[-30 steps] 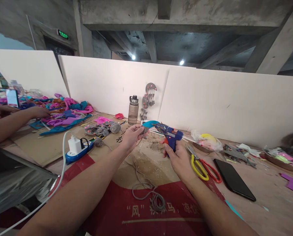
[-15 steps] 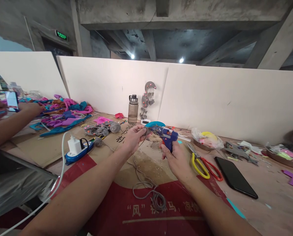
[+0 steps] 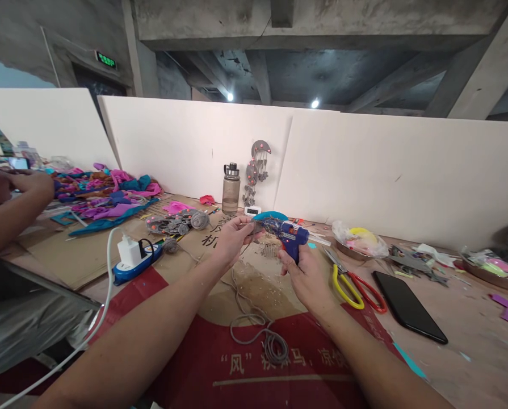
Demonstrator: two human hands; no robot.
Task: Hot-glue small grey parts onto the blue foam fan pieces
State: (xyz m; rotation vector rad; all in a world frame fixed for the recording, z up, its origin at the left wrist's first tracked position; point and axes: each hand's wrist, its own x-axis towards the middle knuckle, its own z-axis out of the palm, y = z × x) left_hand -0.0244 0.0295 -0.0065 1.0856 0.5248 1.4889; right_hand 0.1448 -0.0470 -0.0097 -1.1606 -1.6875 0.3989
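My right hand is wrapped round the handle of a blue hot glue gun, whose nozzle points left. Pinched in my left hand is a small grey piece, held at the nozzle; fingers partly cover it. Grey yarn hangs below that hand and ends in a loose coil on a red and brown printed cardboard sheet. Pliers or shears with one yellow and one red handle lie to the right of my right hand.
A water bottle and a hanging grey moon ornament are by the white board. A black phone lies right. Left are a blue power strip, coloured fabric scraps and a co-worker's arm.
The co-worker's hand has drawn left, away from the upright phone at the far left. My hands, the glue gun and the grey piece stay nearly in place.
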